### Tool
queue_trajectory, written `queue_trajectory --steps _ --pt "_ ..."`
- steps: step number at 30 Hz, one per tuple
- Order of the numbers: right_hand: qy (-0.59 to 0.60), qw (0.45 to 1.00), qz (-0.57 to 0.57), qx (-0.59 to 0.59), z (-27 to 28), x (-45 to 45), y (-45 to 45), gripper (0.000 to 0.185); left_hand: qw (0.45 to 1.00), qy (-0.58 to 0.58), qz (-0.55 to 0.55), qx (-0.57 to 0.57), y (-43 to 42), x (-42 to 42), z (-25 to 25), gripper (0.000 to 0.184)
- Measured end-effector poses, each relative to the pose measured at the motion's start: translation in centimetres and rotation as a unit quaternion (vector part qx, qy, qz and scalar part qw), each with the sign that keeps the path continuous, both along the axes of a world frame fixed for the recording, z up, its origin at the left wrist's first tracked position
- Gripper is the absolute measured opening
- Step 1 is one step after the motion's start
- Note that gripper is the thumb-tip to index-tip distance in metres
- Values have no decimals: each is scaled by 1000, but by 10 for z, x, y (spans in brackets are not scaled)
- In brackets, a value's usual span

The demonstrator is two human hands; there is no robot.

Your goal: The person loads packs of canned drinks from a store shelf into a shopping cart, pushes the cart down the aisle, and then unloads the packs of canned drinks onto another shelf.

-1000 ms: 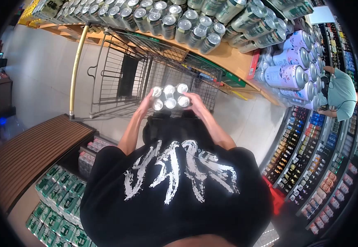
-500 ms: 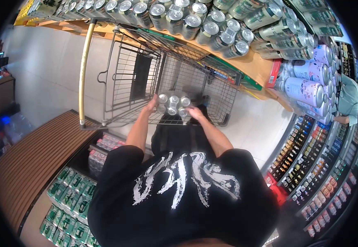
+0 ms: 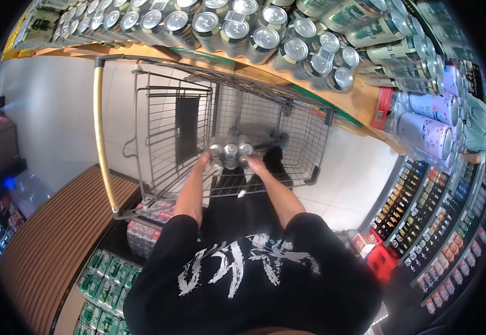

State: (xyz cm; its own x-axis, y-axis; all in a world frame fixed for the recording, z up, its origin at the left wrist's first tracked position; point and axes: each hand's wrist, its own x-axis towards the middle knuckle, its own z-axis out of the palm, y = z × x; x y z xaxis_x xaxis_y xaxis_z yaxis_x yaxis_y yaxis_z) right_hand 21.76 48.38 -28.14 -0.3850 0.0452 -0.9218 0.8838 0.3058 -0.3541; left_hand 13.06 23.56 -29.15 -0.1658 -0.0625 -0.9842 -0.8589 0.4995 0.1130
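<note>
Nearest, soft black cloth of a T-shirt [image 3: 254, 304] carries rough, brush-like white strokes. Beyond it, the left hand [image 3: 202, 162] has its grip on one end of a six-can pack [image 3: 230, 149] and the right hand [image 3: 254, 163] grasps the other; motion blur hides the exact finger placement. The pack is two rows of three cylinders with round, shiny metal tops, held over the wire cart [image 3: 312, 176]; whether it touches the base I cannot tell. The cart is thin grey metal mesh, with a flat black panel [image 3: 187, 128] and a straight yellow handle bar [image 3: 103, 139]. Left lies a ribbed brown surface [image 3: 75, 218]. Farther off, clear-wrapped silver-topped cans [image 3: 265, 38] line a smooth wooden ledge [image 3: 361, 99], near glossy lilac cans [image 3: 421, 134].
</note>
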Motion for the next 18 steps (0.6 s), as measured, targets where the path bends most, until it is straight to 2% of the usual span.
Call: queue_trajectory --steps 2,5,6,9,11,13,14,15,17,18 --pt "26 999 -28 7 15 -12 -12 69 1000 -4 -3 -18 -5 -5 -6 80" --pt "-2 1000 -21 11 -6 -19 -26 76 999 -22 3 -39 -10 -15 -9 78" --pt "-35 999 7 -19 -11 -22 -23 80 999 -29 8 -46 -9 -19 -10 77" --pt "24 999 34 -17 -16 -19 -24 84 997 -39 17 -68 -10 -26 -7 75" --pt "47 998 31 -26 -22 -17 -23 82 997 -2 -6 -76 -12 -28 0 74" --pt "61 997 40 -40 -19 -12 -18 80 982 142 -104 -72 -15 -30 24 60" --pt "86 995 48 -3 -17 -10 -16 64 963 216 -147 -69 -16 -32 39 53" --pt "101 994 27 -26 -11 -13 -8 57 936 291 -189 -67 -16 -38 62 46" --pt "131 988 -17 -75 19 -14 22 44 853 503 -142 -5 -3 -49 147 21" --pt "167 985 -34 -24 57 -18 39 33 801 581 -140 -31 -4 -56 189 17"
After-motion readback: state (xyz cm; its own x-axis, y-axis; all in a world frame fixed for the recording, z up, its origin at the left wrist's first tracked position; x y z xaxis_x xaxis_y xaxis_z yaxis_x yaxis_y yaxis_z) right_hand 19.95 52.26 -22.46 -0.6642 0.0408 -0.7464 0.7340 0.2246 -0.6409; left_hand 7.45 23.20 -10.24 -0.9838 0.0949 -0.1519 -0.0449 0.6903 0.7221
